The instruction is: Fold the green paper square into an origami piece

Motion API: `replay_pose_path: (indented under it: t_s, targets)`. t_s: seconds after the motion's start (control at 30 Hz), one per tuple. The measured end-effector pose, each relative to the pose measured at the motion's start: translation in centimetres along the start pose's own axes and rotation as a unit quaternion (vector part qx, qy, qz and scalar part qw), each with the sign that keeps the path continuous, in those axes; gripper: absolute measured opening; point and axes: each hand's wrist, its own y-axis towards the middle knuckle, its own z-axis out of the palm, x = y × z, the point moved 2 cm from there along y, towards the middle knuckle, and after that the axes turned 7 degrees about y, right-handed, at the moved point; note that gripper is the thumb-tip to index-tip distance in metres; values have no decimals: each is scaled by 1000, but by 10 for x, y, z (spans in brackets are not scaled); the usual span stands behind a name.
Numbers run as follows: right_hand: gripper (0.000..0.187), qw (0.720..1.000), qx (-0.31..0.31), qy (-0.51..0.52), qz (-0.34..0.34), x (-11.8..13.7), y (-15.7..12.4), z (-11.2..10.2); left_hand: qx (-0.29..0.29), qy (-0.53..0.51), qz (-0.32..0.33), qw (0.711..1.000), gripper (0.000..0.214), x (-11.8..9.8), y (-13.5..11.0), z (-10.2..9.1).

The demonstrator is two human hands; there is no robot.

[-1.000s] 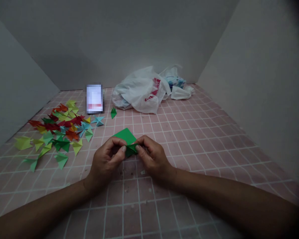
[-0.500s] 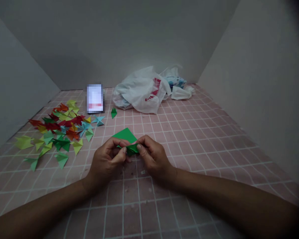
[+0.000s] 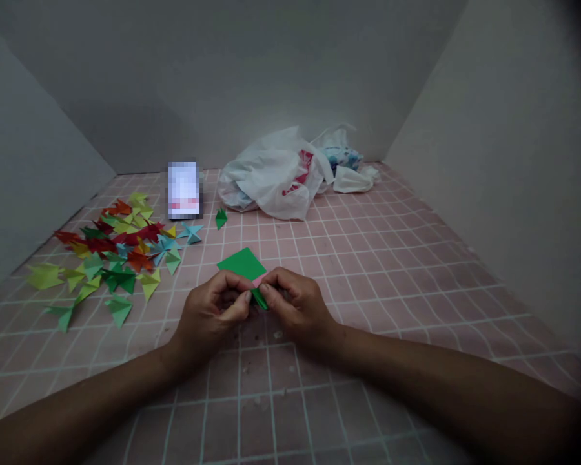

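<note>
Both grips, left hand (image 3: 213,305) and right hand (image 3: 301,307), pinch folded green paper (image 3: 260,299) between them

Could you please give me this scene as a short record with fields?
Left hand: left hand pinching folded green paper
Right hand: right hand pinching the same paper
Just beyond the hands: flat green sheet
Left side: many folded paper pieces in red, orange, yellow, green and blue
Behind them: upright lit screen, contents blurred
Back, near the wall: crumpled white plastic bag with red print
Surface: pink with white grid lines
</note>
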Motion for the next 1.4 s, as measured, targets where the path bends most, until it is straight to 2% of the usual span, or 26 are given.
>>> replay_pose_path:
  t_s: [0.33,0.57,0.73,0.97,1.23,1.4]
  targets:
    - [15,998,10,-56,-15,1,1,-1,57,-36,0,998,14,-2,0,-4]
    - [15,995,43,-80,-35,-2,1,1,89,114,-15,989,17,-10,8,-9]
    - [16,993,77,-82,-33,-2,2,2,117,168,-10,979,18,-14,11,-10]
    - [14,998,52,3,45,-5,4,1,87,194,-25,977,21,-14,11,-12]
    - [16,996,71,-4,55,-6,4,1,132,209,9,969,29,-12,11,-13]
    - [17,995,48,46,80,-8,7,-1,100,221,22,970,28,-11,12,-16]
